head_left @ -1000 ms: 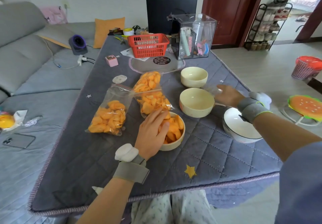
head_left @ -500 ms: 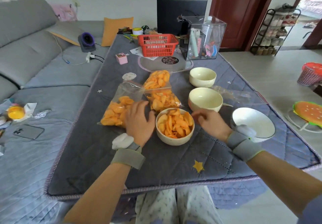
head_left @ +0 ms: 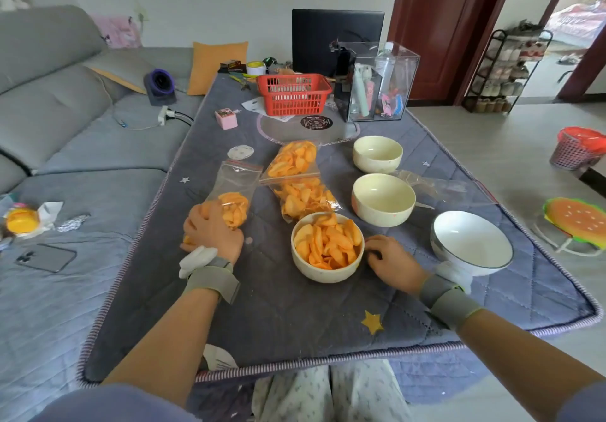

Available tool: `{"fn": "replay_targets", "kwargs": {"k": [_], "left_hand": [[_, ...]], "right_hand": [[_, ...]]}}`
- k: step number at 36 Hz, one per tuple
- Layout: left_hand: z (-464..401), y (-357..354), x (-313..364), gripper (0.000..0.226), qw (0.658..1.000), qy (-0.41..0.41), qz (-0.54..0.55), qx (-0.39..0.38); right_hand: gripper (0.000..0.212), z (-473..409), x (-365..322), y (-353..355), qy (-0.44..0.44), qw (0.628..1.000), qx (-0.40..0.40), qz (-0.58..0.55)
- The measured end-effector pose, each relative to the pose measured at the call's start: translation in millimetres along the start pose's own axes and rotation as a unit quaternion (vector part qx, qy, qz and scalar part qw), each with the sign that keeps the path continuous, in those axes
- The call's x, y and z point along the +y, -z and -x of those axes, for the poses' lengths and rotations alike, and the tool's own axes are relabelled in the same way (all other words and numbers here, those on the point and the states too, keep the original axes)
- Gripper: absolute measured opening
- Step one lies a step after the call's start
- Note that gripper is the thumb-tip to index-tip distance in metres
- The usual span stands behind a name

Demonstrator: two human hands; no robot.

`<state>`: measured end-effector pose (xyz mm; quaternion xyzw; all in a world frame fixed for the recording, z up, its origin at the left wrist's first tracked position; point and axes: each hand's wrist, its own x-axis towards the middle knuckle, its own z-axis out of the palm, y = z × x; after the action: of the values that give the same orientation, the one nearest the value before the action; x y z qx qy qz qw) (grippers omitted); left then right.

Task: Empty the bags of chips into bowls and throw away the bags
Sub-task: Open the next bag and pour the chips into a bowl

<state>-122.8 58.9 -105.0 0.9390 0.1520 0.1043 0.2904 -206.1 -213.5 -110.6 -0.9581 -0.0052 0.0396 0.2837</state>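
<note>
Left-most bag of chips (head_left: 231,203) lies on the quilted worktop (head_left: 295,316), zip end pointing away; left hand (head_left: 213,233) curled closed over its near end, fingers wrapped on the plastic. Two more full bags just to its right: one (head_left: 303,196) touching the far rim of the filled bowl (head_left: 327,247), the other (head_left: 295,159) beyond it, their zip ends meeting. Filled bowl heaped with orange chips. Right hand (head_left: 392,262) rests on the cloth against that bowl's right side, fingers bent, holding nothing that shows. Two empty cream bowls behind, nearer (head_left: 383,199) and farther (head_left: 377,153); empty white bowl (head_left: 471,242) to the right. Flattened empty clear bag (head_left: 436,188) lies beside the nearer cream bowl. Red basket (head_left: 292,93) at far end.
</note>
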Motion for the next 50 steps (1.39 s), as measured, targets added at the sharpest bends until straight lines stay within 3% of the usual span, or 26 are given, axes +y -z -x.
{"fn": "replay_targets", "kwargs": {"k": [4, 8, 11, 14, 19, 22, 24, 26, 29, 32, 34, 37, 42, 44, 47, 50], "left_hand": [[-8, 5, -3, 0.045, 0.987, 0.027, 0.152, 0.052], [-5, 22, 2, 0.045, 0.944, -0.024, 0.323, 0.066], [6, 35, 14, 0.054, 0.882, -0.035, 0.471, -0.017], [12, 47, 21, 0.059, 0.783, -0.012, 0.596, -0.175], [19, 57, 30, 0.063, 0.677, -0.048, 0.604, -0.417], [24, 54, 42, 0.077, 0.638, -0.049, 0.608, -0.469], [31, 51, 54, 0.069, 0.618, -0.051, 0.623, -0.477], [39, 46, 68, 0.057, 0.617, -0.053, 0.626, -0.474], [52, 37, 85, 0.056, 0.666, -0.060, 0.578, -0.468], [63, 29, 96, 0.056, 0.718, -0.104, 0.510, -0.462], [68, 27, 106, 0.049, 0.722, -0.118, 0.503, -0.461], [64, 27, 123, 0.045, 0.724, -0.090, 0.523, -0.441], [47, 21, 159, 0.065, 0.725, -0.043, 0.549, -0.415], [44, 15, 173, 0.053, 0.743, -0.042, 0.527, -0.410], [41, 7, 185, 0.012, 0.785, -0.024, 0.507, -0.355], [39, -8, 200, 0.009, 0.790, 0.022, 0.516, -0.331]], "right_hand": [[0.033, 1, -12, 13, -0.060, 0.992, 0.086, -0.069], [0.028, -3, -29, 30, -0.059, 0.973, 0.185, -0.128], [0.024, -10, -44, 41, -0.006, 0.962, 0.198, -0.190], [0.025, -17, -61, 44, 0.042, 0.960, 0.161, -0.225], [0.055, -19, -87, 57, 0.066, 0.927, 0.093, -0.356], [0.061, -14, -93, 65, 0.047, 0.899, 0.029, -0.434], [0.066, -9, -93, 63, 0.038, 0.901, -0.005, -0.432], [0.063, -4, -89, 58, 0.027, 0.900, -0.036, -0.433], [0.049, 3, -79, 55, 0.020, 0.877, -0.060, -0.476], [0.048, 4, -67, 59, 0.003, 0.860, -0.017, -0.511], [0.053, 4, -54, 66, 0.008, 0.858, 0.014, -0.513], [0.047, 11, -38, 82, 0.026, 0.880, 0.038, -0.474], [0.043, 24, -15, 108, 0.051, 0.929, 0.003, -0.368], [0.043, 26, -7, 115, 0.039, 0.938, -0.003, -0.344], [0.043, 25, 1, 121, 0.014, 0.939, 0.003, -0.344], [0.033, 23, 19, 127, -0.027, 0.905, 0.016, -0.425]]}}
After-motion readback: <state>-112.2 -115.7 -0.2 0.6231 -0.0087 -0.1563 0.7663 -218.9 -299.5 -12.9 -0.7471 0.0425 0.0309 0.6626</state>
